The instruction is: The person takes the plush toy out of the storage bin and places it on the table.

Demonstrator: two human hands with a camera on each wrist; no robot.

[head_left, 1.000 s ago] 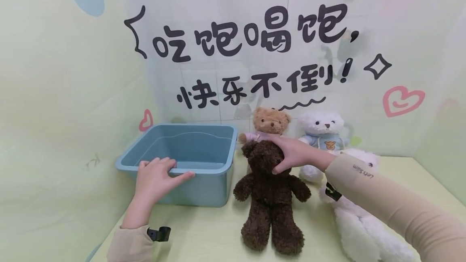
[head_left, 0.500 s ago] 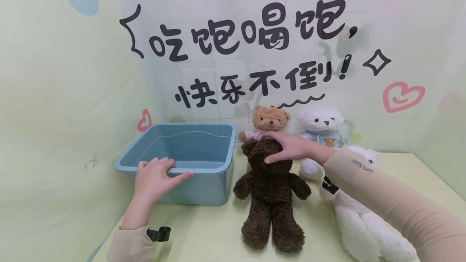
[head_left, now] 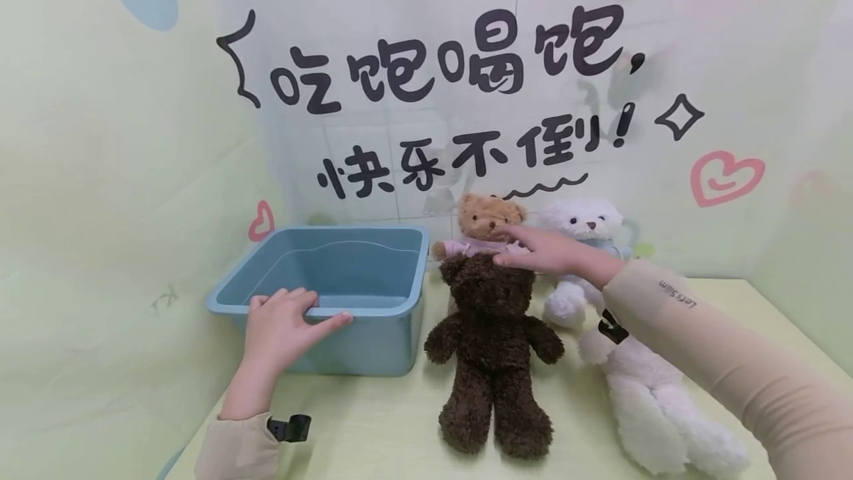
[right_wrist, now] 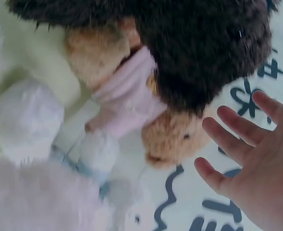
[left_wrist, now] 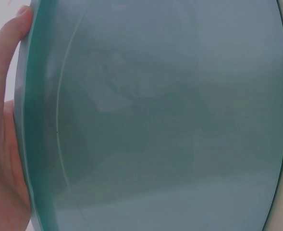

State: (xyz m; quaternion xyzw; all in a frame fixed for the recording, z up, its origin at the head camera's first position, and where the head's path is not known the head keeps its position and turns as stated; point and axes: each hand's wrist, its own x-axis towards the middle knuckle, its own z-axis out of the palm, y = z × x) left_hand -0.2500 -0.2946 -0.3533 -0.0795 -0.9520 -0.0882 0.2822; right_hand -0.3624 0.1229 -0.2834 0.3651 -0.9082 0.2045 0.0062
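Observation:
A dark brown teddy bear [head_left: 493, 347] sits on the table, facing forward, beside a blue plastic bin [head_left: 389, 339]. Over its head hovers my right hand [head_left: 556, 252], fingers spread and straight; the right wrist view shows the same hand [right_wrist: 264, 163] holding nothing, apart from the fur. Behind it is a tan teddy bear [head_left: 489, 215] in a pink top, partly hidden. With my left hand [head_left: 278, 332] I grip the bin's front rim, fingers over the edge and thumb along the outside. The bin's outer wall [left_wrist: 170, 120] fills the left wrist view.
A white teddy bear [head_left: 586, 217] in a blue top sits at the back right. Another white plush toy [head_left: 649, 398] lies nearer, partly under my right forearm. A printed curtain [head_left: 413, 124] stands behind the pale table [head_left: 373, 428].
My right hand has let go of the brown bear's head and lifted up and to the right, fingers straightening. The bear stays seated. My left hand keeps its grip on the bin.

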